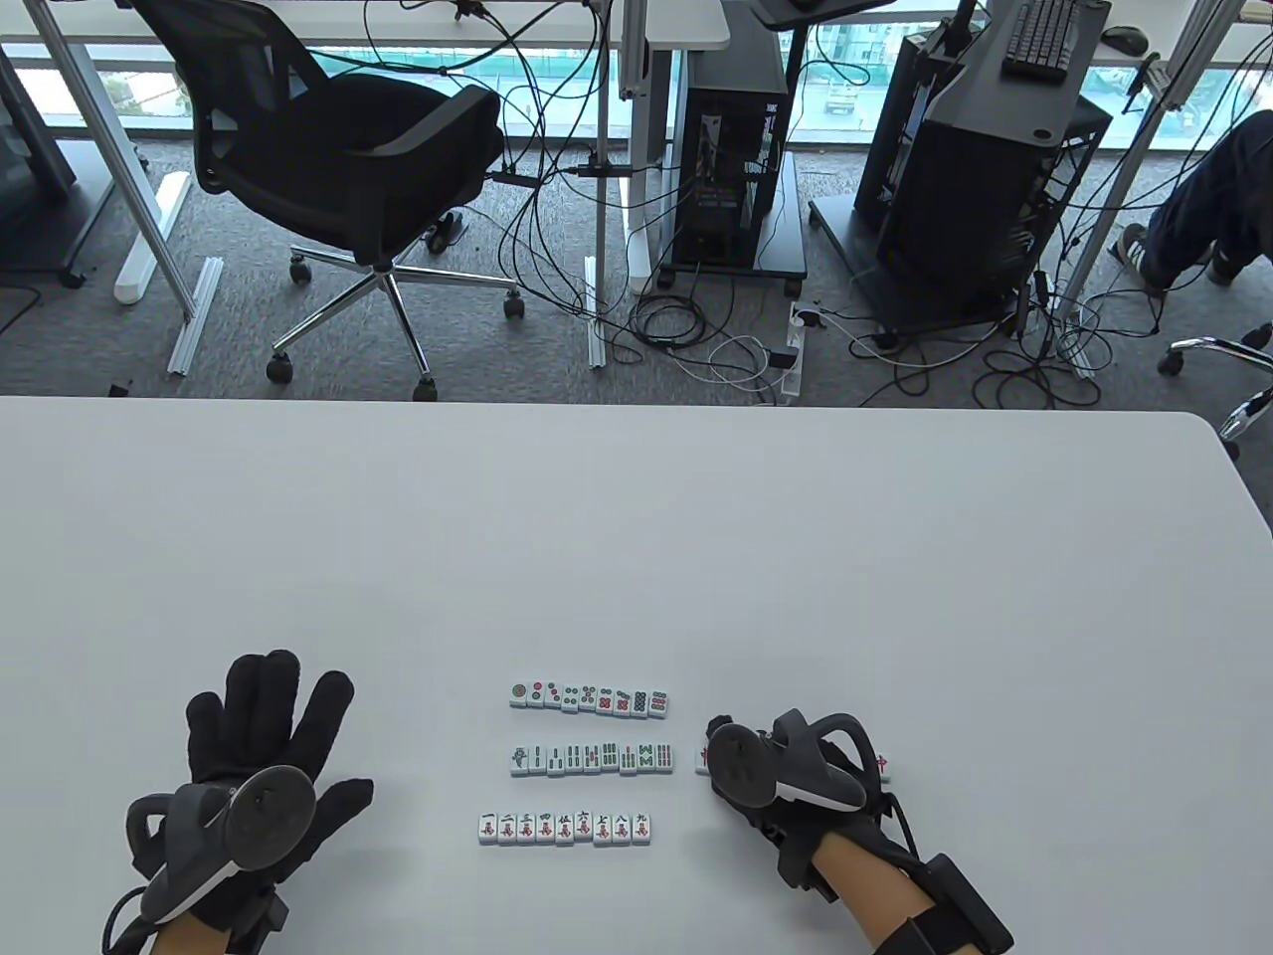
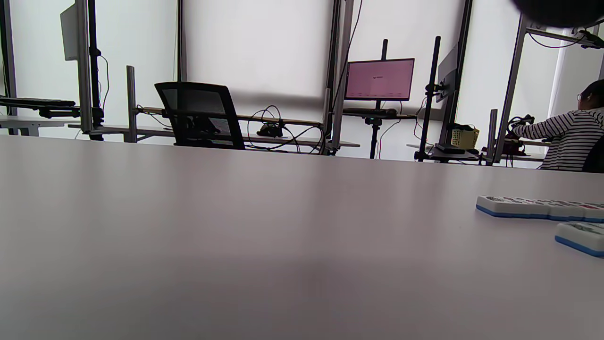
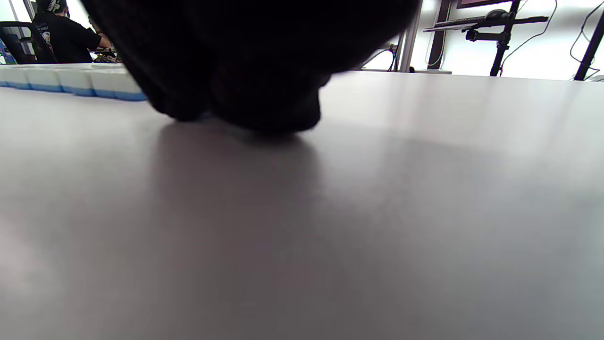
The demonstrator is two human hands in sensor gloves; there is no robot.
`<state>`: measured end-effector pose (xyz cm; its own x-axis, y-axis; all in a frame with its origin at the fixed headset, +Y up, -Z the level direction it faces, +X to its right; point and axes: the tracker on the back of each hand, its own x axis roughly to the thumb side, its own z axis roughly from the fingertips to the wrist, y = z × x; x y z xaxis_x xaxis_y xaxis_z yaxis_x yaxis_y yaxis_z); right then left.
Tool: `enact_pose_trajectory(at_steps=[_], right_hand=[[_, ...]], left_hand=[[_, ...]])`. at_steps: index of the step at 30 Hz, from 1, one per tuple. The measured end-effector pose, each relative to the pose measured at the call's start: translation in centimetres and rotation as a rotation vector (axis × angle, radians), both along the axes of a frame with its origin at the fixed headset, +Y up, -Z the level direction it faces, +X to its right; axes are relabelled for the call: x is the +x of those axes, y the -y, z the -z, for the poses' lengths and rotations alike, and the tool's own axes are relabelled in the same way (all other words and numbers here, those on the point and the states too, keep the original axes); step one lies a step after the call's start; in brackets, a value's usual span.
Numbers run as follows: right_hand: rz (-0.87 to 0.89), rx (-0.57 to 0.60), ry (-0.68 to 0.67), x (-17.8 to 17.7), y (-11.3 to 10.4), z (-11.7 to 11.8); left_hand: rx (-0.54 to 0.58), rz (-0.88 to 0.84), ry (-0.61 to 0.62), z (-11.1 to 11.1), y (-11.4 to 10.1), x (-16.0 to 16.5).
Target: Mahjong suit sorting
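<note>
While the right hand [image 1: 786, 786] covers loose red tiles [image 1: 702, 761], finger state untellable; left hand [image 1: 264, 756] splayed flat. Risk: a sideways sweep could nudge the bamboo row [image 1: 592, 759] crooked.

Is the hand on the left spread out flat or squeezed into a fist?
Spread out. In the table view the left hand lies on the table with its fingers straight and fanned apart, holding nothing.

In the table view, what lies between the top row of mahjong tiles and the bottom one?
A third row of white mahjong tiles, the green-marked bamboo ones, lies between the circle-marked top row and the red-marked character bottom row; the table view shows it.
</note>
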<state>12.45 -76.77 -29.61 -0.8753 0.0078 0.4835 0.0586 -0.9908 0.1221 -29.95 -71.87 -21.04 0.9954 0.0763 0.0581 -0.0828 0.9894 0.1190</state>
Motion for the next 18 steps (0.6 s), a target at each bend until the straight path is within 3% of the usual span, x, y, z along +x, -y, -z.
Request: enact_pose_trajectory(at_steps=[4,9,13,18], right_hand=[[0.012,0.001,0.031,1.6,-1.6,-0.1],[-0.056,0.004,0.217,6.8,-3.9,0.8],[-0.116,-0.076,0.322,10.9,-3.5,1.0],[-0.162,-0.134,0.326,12.5,-2.1,0.4]], left_hand=[[-0.002,-0.003,-0.001,0.0,0.0,0.0],[-0.003,-0.015,0.004,0.0,0.1,0.0],[0.001,-0.007,0.012,0.0,0.1,0.2],[0.0,-0.014,0.018,0.0,0.2,0.2]])
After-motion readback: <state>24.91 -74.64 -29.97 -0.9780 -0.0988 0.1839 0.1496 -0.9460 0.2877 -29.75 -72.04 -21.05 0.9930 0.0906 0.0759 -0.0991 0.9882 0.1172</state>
